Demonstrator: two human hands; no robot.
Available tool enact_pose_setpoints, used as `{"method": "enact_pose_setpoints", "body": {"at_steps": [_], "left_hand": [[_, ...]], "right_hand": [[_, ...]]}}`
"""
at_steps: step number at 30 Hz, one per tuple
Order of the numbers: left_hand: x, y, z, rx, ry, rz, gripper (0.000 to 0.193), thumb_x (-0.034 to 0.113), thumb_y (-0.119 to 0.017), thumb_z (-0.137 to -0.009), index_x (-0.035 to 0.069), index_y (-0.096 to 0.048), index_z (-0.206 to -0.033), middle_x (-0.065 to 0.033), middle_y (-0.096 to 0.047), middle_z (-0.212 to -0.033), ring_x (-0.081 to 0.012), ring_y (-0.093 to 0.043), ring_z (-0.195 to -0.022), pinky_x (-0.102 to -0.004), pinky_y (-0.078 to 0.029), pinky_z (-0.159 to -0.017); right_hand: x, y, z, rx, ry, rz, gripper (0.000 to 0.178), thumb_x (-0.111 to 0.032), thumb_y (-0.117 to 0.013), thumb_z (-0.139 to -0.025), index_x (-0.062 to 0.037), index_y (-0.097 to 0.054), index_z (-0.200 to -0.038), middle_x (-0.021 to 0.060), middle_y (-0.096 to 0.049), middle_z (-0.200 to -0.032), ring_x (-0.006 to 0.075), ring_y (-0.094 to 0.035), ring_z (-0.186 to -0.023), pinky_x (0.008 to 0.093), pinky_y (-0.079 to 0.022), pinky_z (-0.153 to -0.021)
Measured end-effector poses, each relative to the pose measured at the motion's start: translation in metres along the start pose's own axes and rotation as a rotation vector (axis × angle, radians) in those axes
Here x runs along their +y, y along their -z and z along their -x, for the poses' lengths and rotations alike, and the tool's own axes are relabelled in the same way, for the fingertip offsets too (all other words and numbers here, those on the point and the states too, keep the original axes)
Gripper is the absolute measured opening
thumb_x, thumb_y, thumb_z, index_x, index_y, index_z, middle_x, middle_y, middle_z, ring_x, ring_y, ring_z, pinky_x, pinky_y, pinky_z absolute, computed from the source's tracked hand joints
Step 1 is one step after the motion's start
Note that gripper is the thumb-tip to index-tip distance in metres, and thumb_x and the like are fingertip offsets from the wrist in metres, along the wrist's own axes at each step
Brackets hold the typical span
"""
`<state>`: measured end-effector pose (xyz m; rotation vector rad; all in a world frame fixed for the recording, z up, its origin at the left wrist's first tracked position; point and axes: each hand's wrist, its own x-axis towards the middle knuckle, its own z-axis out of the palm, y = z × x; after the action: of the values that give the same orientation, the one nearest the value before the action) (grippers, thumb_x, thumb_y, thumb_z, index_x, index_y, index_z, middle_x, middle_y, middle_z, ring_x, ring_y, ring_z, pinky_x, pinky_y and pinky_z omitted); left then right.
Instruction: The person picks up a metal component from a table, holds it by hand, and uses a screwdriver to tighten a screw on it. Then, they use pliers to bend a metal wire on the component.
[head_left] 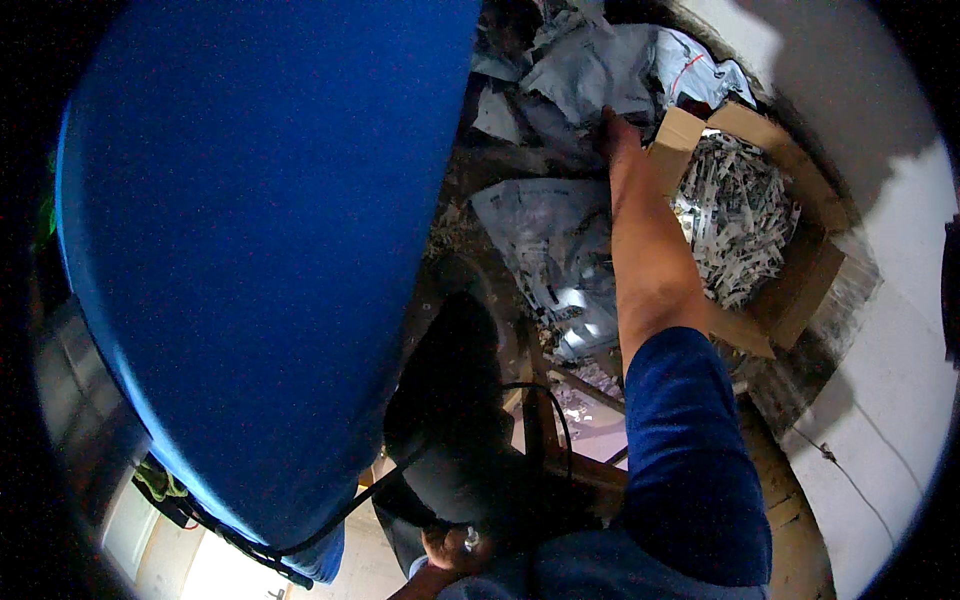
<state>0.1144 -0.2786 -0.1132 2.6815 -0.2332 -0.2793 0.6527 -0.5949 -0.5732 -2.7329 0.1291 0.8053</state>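
here the right hand reaches into crumpled grey paper beside a cardboard box.

A big blue sheet across the left of the frame hides everything behind it. My right hand, upper centre, has its fingertips buried in crumpled grey bags. My left hand is half cut off at the bottom edge.

An open brown cardboard box of shredded paper sits beside crumpled grey-white plastic bags.
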Motion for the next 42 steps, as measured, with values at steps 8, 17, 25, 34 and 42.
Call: {"method": "enact_pose_setpoints", "body": {"at_steps": [8, 17, 25, 34, 42], "left_hand": [[-0.025, -0.023, 0.086, -0.164, 0.133, 0.037, 0.036, 0.047, -0.064, -0.086, 0.015, -0.067, -0.103, -0.0107, -0.065, -0.104, -0.0277, -0.063, -0.099, -0.0688, -0.031, -0.105], [-0.016, -0.021, 0.058, -0.167, -0.101, -0.197, 0.025, 0.04, -0.065, -0.085, 0.019, -0.063, -0.098, -0.0081, -0.061, -0.099, -0.0252, -0.057, -0.103, -0.0645, -0.02, -0.109], [0.013, -0.003, -0.005, -0.023, 0.441, 0.245, 0.026, 0.022, -0.066, -0.089, 0.002, -0.052, -0.098, -0.0071, -0.059, -0.084, -0.0238, -0.058, -0.076, -0.0436, -0.033, -0.093], [0.036, 0.032, -0.036, 0.274, 0.841, 0.702, 0.038, 0.034, -0.066, -0.093, -0.001, -0.06, -0.081, -0.0238, -0.063, -0.067, -0.0404, -0.064, -0.062, -0.0455, -0.049, -0.057], [0.046, 0.079, 0.024, 0.506, 0.753, 0.569, 0.032, 0.032, -0.069, -0.091, 0.001, -0.059, -0.085, -0.0226, -0.06, -0.062, -0.0452, -0.061, -0.062, -0.049, -0.048, -0.056]], "right_hand": [[0.061, -0.118, -0.058, -0.033, -0.317, -1.294, 0.062, -0.048, -0.063, -0.094, -0.0031, -0.053, -0.136, 0.0159, -0.063, -0.128, 0.0288, -0.061, -0.112, 0.0422, -0.05, -0.09], [-0.046, -0.094, 0.101, 0.285, -0.208, -1.167, 0.037, -0.028, -0.066, -0.095, -0.001, -0.064, -0.12, 0.0127, -0.068, -0.109, 0.0233, -0.062, -0.094, 0.0355, -0.048, -0.082], [-0.057, 0.059, 0.318, 0.673, 0.009, -0.822, 0.052, -0.025, -0.063, -0.099, 0.0084, -0.048, -0.136, 0.022, -0.062, -0.121, 0.03, -0.063, -0.103, 0.0391, -0.05, -0.092], [-0.015, 0.148, 0.351, 0.593, 0.159, -0.791, 0.041, -0.025, -0.062, -0.099, 0.0037, -0.059, -0.127, 0.0139, -0.067, -0.112, 0.0215, -0.063, -0.095, 0.0331, -0.053, -0.082], [-0.27, 0.15, 0.615, -0.689, 0.841, -0.959, 0.023, -0.023, -0.065, -0.098, -0.0036, -0.068, -0.111, 0.0012, -0.066, -0.085, 0.0059, -0.058, -0.07, 0.0219, -0.048, -0.062]]}}
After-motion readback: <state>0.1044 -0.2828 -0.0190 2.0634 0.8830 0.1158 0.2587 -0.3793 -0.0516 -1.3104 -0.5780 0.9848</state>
